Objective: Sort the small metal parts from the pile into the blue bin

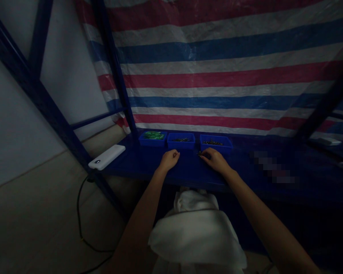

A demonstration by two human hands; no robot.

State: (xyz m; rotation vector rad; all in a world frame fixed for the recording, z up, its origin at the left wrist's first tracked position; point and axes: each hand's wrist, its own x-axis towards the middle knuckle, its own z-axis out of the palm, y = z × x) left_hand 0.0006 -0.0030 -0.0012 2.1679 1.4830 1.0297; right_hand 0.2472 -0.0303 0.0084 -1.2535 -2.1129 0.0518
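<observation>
My left hand point(169, 160) rests over the blue table, fingers curled in; whatever they may hold is hidden. My right hand point(214, 159) is closed, thumb and fingertips pinching at a small dark metal piece point(199, 153) by the tabletop, too dim to name more exactly. Behind the hands stand three blue bins in a row. The left bin point(153, 143) holds green, shiny packets or pieces point(153, 135). Small metal parts lie in the middle bin point(181, 145), and more brassy, dark ones fill part of the right bin point(216, 137).
A white oblong device point(107, 157) lies at the left end of the blue table point(185, 173). Blue metal posts point(114, 64) frame both sides. Behind hangs a striped plastic sheet point(205, 80). A black cable point(79, 217) runs down at left. A blurred patch point(271, 167) covers something at right.
</observation>
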